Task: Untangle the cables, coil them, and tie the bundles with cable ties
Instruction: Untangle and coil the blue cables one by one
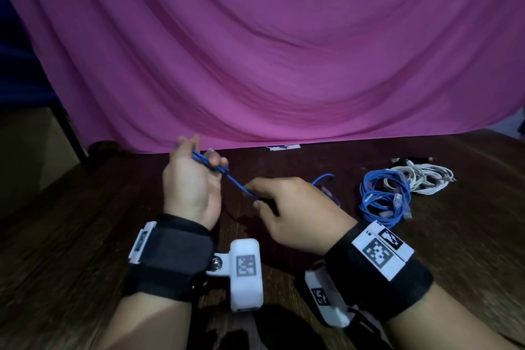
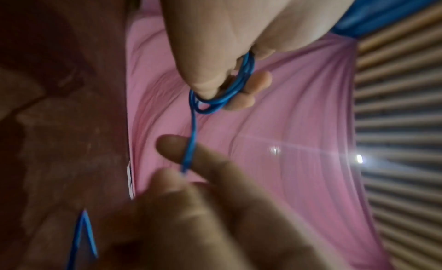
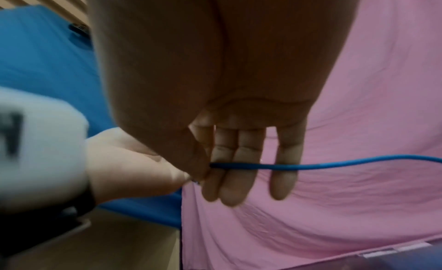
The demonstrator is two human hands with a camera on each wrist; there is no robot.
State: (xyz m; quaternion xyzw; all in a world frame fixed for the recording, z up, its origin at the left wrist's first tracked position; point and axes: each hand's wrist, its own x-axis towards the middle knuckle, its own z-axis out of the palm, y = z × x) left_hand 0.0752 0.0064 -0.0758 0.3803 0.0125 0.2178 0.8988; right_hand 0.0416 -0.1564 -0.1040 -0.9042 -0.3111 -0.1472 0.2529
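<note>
A thin blue cable runs taut between my two hands above the dark wooden table. My left hand is raised, palm toward me, and grips a few small loops of the blue cable between thumb and curled fingers. My right hand is lower and to the right. Its thumb and forefinger pinch the strand, and its other fingers are straight. Past the right hand, the cable trails onto the table.
At the right of the table lies a heap of blue network cables with clear plugs, and behind it a bunch of white cables. A pink cloth hangs along the back edge, with a small white tag at its foot.
</note>
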